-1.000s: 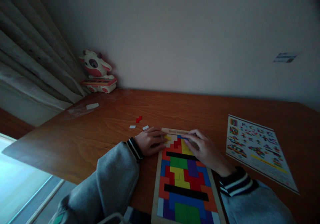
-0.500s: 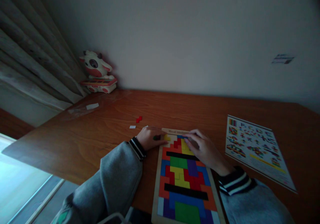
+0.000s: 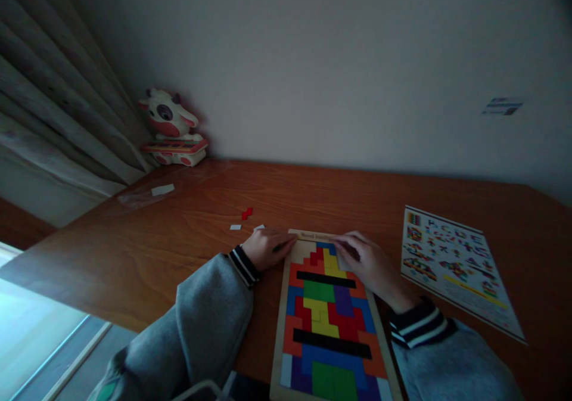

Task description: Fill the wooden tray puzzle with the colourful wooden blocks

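A wooden puzzle board (image 3: 278, 353) filled with coloured block pieces lies in front of me. My left hand (image 3: 268, 247) is at its upper left corner, fingers drawn together; what they hold, if anything, is hidden. Beside those fingertips, a patch of bare pale wood shows inside the frame. My right hand (image 3: 369, 264) curls over the upper right corner, fingertips at the top rim and thumb bent in. Whatever it grips is hidden. A pale patch (image 3: 343, 263) shows by its thumb, next to yellow pieces (image 3: 330, 264). Black bars (image 3: 333, 344) cross the board.
Left of the board lie a red zigzag piece (image 3: 247, 213) and a small white piece (image 3: 235, 227), with another white piece (image 3: 259, 227) by my left hand. A printed pattern sheet (image 3: 460, 270) lies at right. A cow toy (image 3: 172, 128) stands at the back left.
The yellow piece by my left fingers no longer shows, leaving bare wood there. My left fingers have come together. My right fingertips have drawn back slightly toward the upper right corner.
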Demonstrator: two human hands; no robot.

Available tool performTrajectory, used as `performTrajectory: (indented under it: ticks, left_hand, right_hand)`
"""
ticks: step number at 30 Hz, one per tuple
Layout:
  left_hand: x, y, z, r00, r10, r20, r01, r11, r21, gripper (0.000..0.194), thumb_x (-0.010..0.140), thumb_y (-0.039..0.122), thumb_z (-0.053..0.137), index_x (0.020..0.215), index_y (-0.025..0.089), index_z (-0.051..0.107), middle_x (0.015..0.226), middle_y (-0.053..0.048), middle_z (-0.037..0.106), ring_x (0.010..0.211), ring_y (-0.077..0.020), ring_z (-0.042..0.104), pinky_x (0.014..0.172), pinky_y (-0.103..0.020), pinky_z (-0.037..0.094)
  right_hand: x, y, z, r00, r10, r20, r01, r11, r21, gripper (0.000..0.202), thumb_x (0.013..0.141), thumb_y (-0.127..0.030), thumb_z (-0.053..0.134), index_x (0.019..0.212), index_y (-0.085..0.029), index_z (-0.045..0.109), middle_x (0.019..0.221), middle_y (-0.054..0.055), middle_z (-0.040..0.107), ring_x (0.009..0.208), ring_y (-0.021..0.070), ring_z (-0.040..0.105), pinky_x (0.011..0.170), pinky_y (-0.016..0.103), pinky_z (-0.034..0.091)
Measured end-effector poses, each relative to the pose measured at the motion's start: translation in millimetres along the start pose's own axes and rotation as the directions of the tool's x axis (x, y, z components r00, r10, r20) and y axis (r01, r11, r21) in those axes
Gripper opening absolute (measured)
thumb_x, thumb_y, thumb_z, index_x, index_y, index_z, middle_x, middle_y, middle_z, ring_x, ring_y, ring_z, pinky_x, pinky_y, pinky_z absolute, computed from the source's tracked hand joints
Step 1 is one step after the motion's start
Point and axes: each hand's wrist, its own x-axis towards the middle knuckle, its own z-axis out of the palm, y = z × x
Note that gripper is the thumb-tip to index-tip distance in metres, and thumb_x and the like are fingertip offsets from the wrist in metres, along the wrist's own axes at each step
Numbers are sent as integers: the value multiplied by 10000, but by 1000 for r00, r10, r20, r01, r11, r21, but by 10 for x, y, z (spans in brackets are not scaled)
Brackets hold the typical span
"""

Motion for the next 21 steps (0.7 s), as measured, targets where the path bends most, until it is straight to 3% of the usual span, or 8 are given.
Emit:
performTrajectory:
  ticks: [6,14,17,21]
  left_hand:
    - [-33,-45,28,993,-81,-89,83,996,21,271,957,247,497,1138,157,678,986,-78,760,797,-161,736,740,-265,604]
    - [147,204,118,974,-163,-160,124,966,-227,220,973,300,528,1053,185,698,967,-52,748,836,-140,713,772,-252,589]
    - [165,229,162,987,-104,-124,77,976,-204,244,985,298,498,1090,178,683,1006,-67,739,886,-154,706,818,-274,582]
    - [119,139,139,1000,17,12,-15,995,-96,283,950,359,562,1157,194,664,1083,-79,724,974,-190,685,892,-326,554]
  right_hand:
    - [14,22,-2,997,72,-24,-71,997,32,237,953,-364,510,1049,-223,675,993,78,683,901,223,670,804,393,554]
    - [14,-190,39,999,-9,33,3,988,154,254,956,-387,515,1109,-242,658,1044,68,681,931,204,664,834,366,553]
    - [14,-209,26,999,-23,42,17,990,138,240,954,-377,520,1106,-251,656,1055,65,672,960,211,657,853,373,544]
    - [10,-119,-1,1000,-11,-3,11,993,117,246,961,-380,502,1076,-233,662,1004,70,661,911,208,656,809,367,551]
